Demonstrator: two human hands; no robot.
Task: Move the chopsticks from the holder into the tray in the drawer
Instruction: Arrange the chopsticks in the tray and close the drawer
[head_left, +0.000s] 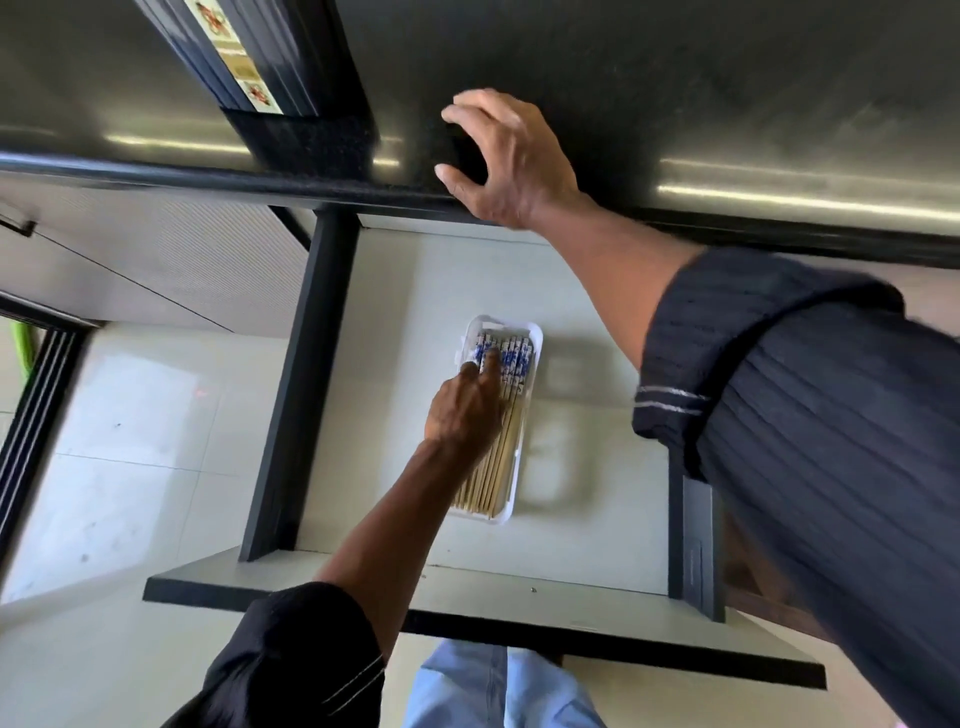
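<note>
We see no readable writing anywhere; the only marking is a strip of red-and-gold ornament (234, 57) on a dark post at the far left, with no legible letters. The chopsticks (501, 415) carry a blue-and-white pattern on their far ends and bare wood toward the near ends.

They lie side by side, lengthwise, in a narrow white tray (535, 332) that sits on the pale floor of the open drawer (597, 530). Our left hand (467, 405) reaches down into the tray, fingers (488, 364) extended and pressing on the patterned ends; it is not closed around anything that we can make out. Our right hand (511, 161) rests on the dark counter (727, 104) at its near edge, fingers spread and curved, gripping nothing.

The tray stands left of the drawer's middle. Open drawer floor shows to its right up to the dark right wall, and a narrower strip to its left before the dark left wall (301, 384). The drawer's front panel (519, 608) runs across near us, above blue trousers (493, 686). The right forearm crosses over the drawer's far right part.
</note>
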